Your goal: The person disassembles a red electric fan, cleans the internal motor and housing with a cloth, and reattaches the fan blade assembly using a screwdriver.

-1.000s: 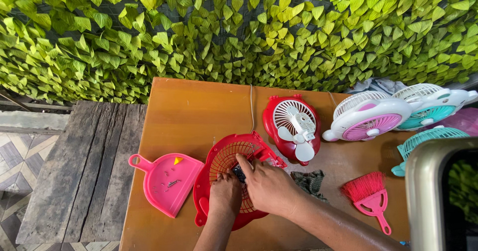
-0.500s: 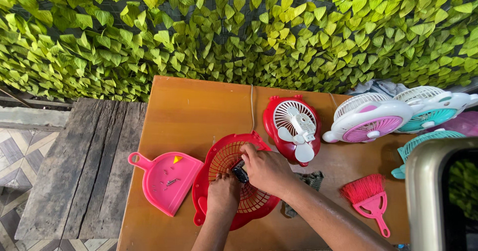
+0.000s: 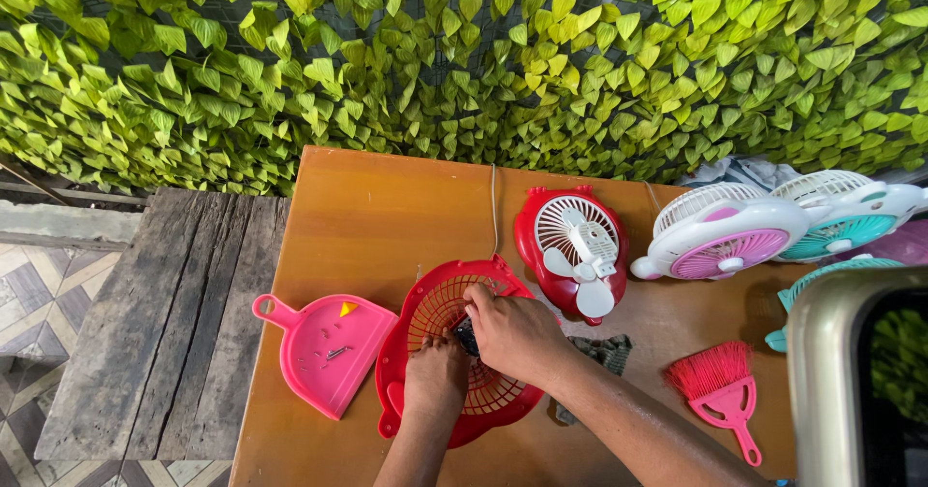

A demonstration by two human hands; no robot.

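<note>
Pressing down on the red fan grille (image 3: 454, 352), I am keeping it flat on the orange-brown table (image 3: 377, 216) near the front edge, just right of the pink dustpan (image 3: 324, 352). My left hand (image 3: 435, 381) is resting flat on the grille's lower ribs, fingers narrow and curled against the mesh. My right hand (image 3: 512, 332) is cupping over the centre, closing on a small dark part (image 3: 466, 336) there; what that part is, I cannot tell. Beside the grille, the red fan body (image 3: 570, 250) with its white blades is lying face up, and two more small fans, pink-and-white (image 3: 725, 236) and teal-and-white (image 3: 846, 212), are sitting further right. A pink hand brush (image 3: 720, 390) is lying near my right forearm.

I am judging the thin plastic ribs the weak point: leaning too hard could snap one. The small bits lying in the dustpan could scatter if my left wrist knocks it.
</note>
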